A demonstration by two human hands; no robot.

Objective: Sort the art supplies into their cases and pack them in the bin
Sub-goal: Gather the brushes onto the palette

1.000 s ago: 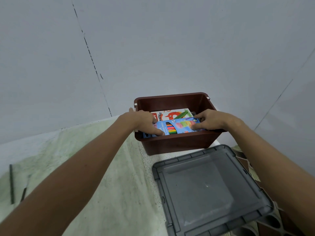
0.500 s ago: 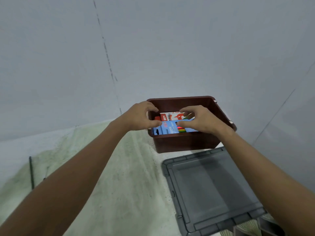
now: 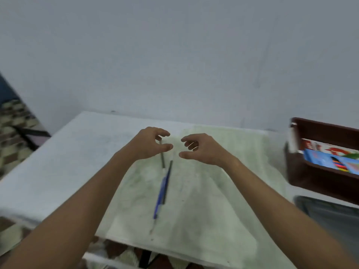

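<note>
Bare left hand [image 3: 148, 145], right hand [image 3: 202, 147] half-curled, empty

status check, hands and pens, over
Left hand and right hand open, holding nothing, over the pens. Pens loose on the cloth. Bin far right. Nothing blocking.

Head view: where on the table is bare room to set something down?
Free: the white table left of the left hand, and the green cloth between the right hand and the brown bin. Crowded: under the hands, around the blue pen and dark pencils.
</note>
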